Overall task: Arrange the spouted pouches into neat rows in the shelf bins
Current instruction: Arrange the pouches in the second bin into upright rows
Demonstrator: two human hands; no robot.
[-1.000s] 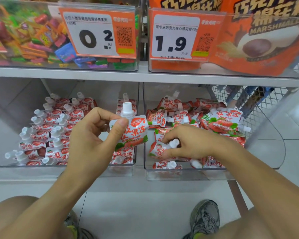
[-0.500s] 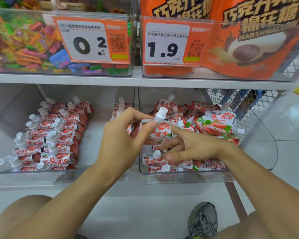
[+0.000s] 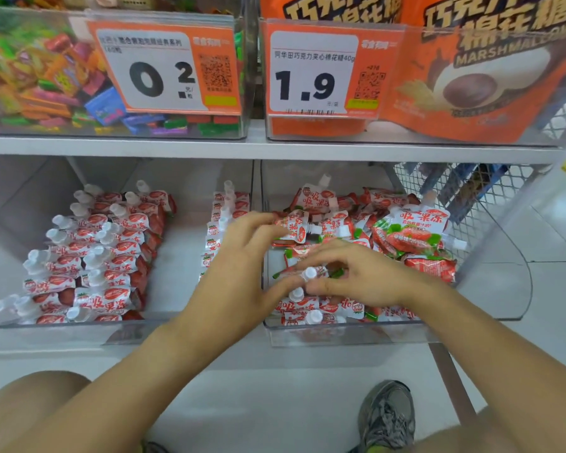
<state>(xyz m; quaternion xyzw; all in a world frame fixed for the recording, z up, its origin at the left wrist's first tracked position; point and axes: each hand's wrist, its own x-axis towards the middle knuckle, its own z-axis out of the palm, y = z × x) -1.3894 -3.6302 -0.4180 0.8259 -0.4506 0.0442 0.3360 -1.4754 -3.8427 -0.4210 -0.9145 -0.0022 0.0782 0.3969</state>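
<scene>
Pinching pouch (image 3: 311, 273) in right hand (image 3: 363, 279) grip, left hand (image 3: 239, 256) beside

Left bin (image 3: 209, 331): red-white spouted pouches (image 3: 92, 256) lying flat in overlapping rows, white caps pointing left, plus a narrow stack (image 3: 224, 217) by the right wall. Right bin (image 3: 340, 335): loose jumbled pile (image 3: 389, 230) (caps pointing every way).

Pale tiled floor (image 3: 562, 230), white shelf (image 3: 177, 147)
</scene>
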